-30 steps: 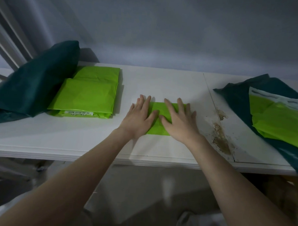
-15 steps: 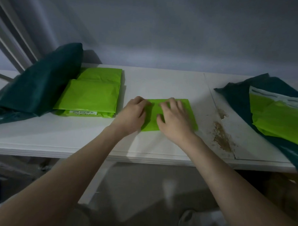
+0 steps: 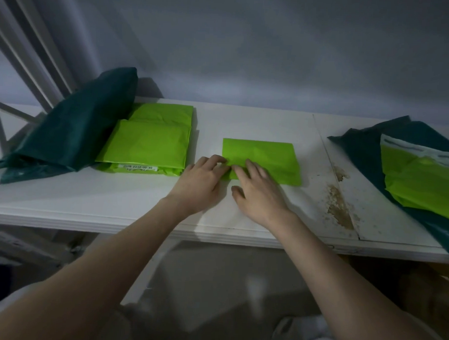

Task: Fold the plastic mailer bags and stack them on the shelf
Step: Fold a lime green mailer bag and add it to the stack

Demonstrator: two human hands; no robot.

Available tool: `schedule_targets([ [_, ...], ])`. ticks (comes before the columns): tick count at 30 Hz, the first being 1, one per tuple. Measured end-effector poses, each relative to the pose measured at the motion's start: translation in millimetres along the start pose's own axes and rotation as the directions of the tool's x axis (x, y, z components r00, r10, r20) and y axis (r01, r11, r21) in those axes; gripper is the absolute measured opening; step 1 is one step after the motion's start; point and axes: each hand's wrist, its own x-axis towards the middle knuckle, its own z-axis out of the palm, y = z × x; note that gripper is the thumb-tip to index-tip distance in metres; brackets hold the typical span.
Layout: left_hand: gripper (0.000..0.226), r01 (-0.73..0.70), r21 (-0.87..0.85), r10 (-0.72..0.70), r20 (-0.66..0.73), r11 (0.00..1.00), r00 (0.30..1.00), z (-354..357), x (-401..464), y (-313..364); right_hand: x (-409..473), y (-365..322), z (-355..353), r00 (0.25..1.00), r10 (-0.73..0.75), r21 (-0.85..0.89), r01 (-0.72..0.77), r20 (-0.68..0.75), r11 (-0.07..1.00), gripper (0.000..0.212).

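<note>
Head view: both hands meet at the folded green mailer's (image 3: 265, 160) 7 o'clock corner on the white shelf (image 3: 245, 124). Left hand (image 3: 200, 180) pinches its edge with curled fingers; right hand (image 3: 258, 190) presses it flat-fingered. At its 9 o'clock lies the folded stack (image 3: 148, 146).

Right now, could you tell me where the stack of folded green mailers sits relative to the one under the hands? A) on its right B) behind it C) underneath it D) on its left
D: the stack of folded green mailers lies left of the handled mailer.

Dim, bluish light; soft shadows; wide-angle bending at edges; blurred foreground below
</note>
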Motion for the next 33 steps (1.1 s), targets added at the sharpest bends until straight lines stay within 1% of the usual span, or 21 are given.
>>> schedule_targets([
  [4, 0.074, 0.018, 0.112, -0.019, 0.014, 0.994, 1.0, 11.0, -3.5, 8.2, -0.1, -5.0, 2.1, 1.0, 0.017, -0.032, -0.017, 0.001, 0.999, 0.05],
  [6, 0.069, 0.044, 0.14, -0.046, 0.012, 0.989, 0.999, 14.4, -5.1, 14.8, -1.3, -9.5, 1.7, 0.999, 0.017, -0.076, -0.021, -0.046, 0.997, 0.047],
  [7, 0.062, 0.062, 0.149, -0.065, 0.011, 0.987, 0.998, 14.8, -5.7, 18.3, -2.2, -11.9, 0.8, 0.997, 0.013, -0.109, -0.021, -0.08, 0.994, 0.046],
  [9, 0.052, 0.096, 0.153, -0.099, 0.01, 0.984, 0.995, 18.0, -5.0, 22.4, -3.6, -14.8, -1.6, 0.996, 0.006, -0.146, -0.019, -0.089, 0.989, 0.045],
  [11, 0.052, 0.127, 0.159, -0.129, 0.002, 0.979, 0.992, 18.2, -4.1, 26.1, -3.9, -13.1, -2.4, 0.998, 0.006, -0.144, -0.016, -0.066, 0.989, 0.047],
  [17, 0.052, 0.152, 0.211, -0.149, -0.032, 0.966, 0.988, 22.0, -0.2, 33.5, -7.3, -3.2, -3.6, 0.998, 0.007, -0.141, -0.015, -0.058, 0.99, 0.046],
  [22, 0.049, 0.183, 0.21, -0.179, -0.039, 0.96, 0.983, 20.0, 2.1, 39.0, -8.6, 8.6, -8.7, 0.993, 0.094, -0.117, -0.102, -0.077, 0.988, 0.037],
  [25, 0.049, 0.183, 0.211, -0.18, -0.037, 0.96, 0.983, 18.5, 1.9, 40.2, -11.8, 21.5, -11.7, 0.992, 0.103, -0.149, -0.113, -0.074, 0.982, 0.04],
  [29, 0.047, 0.176, 0.209, -0.172, -0.041, 0.962, 0.984, 19.1, 2.4, 38.9, -17.4, 25.9, -12.0, 0.994, 0.1, -0.141, -0.107, -0.053, 0.984, 0.041],
  [30, 0.049, 0.177, 0.217, -0.172, -0.042, 0.96, 0.984, 19.9, 1.9, 38.3, -18.5, 26.6, -12.3, 0.994, 0.1, -0.135, -0.106, -0.05, 0.985, 0.041],
  [33, 0.068, 0.174, 0.177, -0.162, -0.077, 0.969, 0.984, 18.9, 2.0, 38.2, -21.7, 33.4, -15.8, 0.991, 0.129, -0.108, -0.134, -0.046, 0.985, 0.039],
])
